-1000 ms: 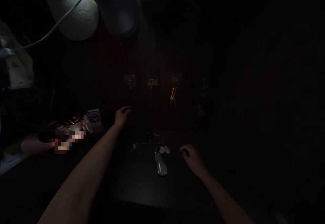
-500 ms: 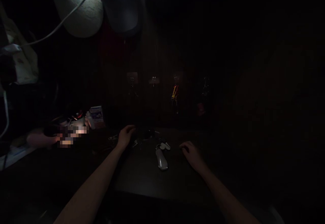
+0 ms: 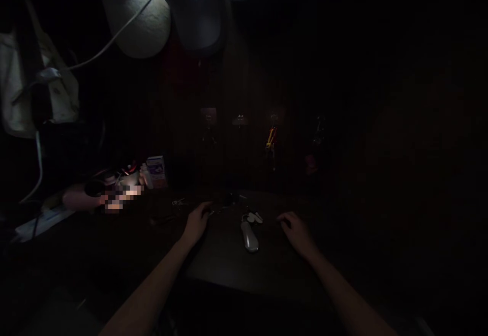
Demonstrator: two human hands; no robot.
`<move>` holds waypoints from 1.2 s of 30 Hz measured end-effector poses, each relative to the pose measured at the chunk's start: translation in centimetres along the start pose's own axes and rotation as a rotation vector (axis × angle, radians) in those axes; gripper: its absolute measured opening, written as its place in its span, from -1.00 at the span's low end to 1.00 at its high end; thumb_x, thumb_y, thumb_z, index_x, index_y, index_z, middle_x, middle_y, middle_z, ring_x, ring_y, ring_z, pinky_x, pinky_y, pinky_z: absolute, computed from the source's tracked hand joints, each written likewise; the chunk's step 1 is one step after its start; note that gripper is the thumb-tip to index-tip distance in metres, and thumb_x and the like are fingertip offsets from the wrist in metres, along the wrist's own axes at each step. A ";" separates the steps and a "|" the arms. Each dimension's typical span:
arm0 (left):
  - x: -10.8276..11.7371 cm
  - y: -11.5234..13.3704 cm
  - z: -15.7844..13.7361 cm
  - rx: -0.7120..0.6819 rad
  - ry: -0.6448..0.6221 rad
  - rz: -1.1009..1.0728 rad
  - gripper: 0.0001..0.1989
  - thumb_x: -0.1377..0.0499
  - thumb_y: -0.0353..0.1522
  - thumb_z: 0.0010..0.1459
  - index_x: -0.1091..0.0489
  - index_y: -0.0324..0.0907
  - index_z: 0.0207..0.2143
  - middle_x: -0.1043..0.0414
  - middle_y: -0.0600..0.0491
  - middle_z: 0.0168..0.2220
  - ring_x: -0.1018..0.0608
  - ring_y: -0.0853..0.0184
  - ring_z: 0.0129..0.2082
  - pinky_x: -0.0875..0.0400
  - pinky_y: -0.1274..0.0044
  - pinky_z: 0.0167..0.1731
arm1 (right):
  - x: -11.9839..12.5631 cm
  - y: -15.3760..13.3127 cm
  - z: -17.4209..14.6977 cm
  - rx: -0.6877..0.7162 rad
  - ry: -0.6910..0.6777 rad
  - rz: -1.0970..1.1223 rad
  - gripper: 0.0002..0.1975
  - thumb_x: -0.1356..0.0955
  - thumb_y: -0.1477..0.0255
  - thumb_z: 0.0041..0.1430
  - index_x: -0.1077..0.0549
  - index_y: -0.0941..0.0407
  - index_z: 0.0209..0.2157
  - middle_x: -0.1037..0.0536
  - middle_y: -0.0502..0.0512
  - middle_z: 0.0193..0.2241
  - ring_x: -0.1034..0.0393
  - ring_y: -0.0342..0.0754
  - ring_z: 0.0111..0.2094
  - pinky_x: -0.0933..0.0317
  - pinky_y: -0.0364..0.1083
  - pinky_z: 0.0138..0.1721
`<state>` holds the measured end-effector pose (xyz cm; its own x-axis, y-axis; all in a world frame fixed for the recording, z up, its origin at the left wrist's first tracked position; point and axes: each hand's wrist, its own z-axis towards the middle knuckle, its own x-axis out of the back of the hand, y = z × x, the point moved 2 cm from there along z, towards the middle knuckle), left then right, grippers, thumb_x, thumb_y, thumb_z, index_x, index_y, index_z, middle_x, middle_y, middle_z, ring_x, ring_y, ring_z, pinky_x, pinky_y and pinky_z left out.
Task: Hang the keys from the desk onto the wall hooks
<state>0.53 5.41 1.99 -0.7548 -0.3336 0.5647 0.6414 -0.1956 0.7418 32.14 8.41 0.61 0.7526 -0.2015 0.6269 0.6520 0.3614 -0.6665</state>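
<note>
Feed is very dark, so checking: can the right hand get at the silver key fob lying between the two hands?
Probably yes. The silver key fob lies in the open on the dark surface, just left of the right hand, with nothing visible between them. The left hand rests farther left, near small keys.

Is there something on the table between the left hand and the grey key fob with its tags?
Nothing visible blocks it. The left hand rests on the dark table, and the grey key fob lies to its right, apart from it. Only bare table shows between them. Small keys lie at the fingertips, farther back. The scene is very dark, so small things could be hidden.
</note>
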 end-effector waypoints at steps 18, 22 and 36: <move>-1.0 1.5 -2.5 -0.250 -0.129 0.171 -0.67 -0.01 -0.50 0.07 -0.44 -0.07 -0.17 -0.42 0.03 -0.04 -0.41 0.29 -0.01 -0.26 0.39 0.02 | 0.1 -0.2 0.0 0.015 0.009 -0.015 -0.80 -0.20 0.52 -0.05 -0.45 0.08 -0.48 -0.47 0.06 -0.38 -0.38 -0.04 -0.25 -0.19 -0.06 -0.14; -0.9 2.0 -2.9 -0.268 -0.151 0.077 -0.72 -0.02 -0.52 0.02 -0.45 -0.10 -0.31 -0.47 0.06 -0.15 -0.44 0.32 -0.08 -0.27 0.43 -0.03 | 0.0 -0.1 0.0 0.023 -0.002 0.001 -0.80 -0.20 0.53 -0.06 -0.45 0.09 -0.46 -0.46 0.08 -0.36 -0.38 -0.04 -0.24 -0.19 -0.06 -0.14; 2.8 0.4 -0.4 -0.008 0.127 0.727 -0.65 -0.06 -0.36 0.06 -0.35 -0.25 -0.07 -0.30 -0.24 0.04 -0.27 -0.02 0.08 -0.03 0.16 0.06 | -0.2 0.5 0.0 0.040 0.015 -0.004 -0.80 -0.19 0.50 -0.04 -0.43 0.08 -0.47 -0.46 0.06 -0.37 -0.38 -0.04 -0.26 -0.20 -0.07 -0.16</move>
<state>-1.25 3.99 3.73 -0.1172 -0.4858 0.8662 0.9750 0.1093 0.1932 32.32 8.65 0.12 0.7511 -0.2163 0.6238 0.6515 0.3962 -0.6470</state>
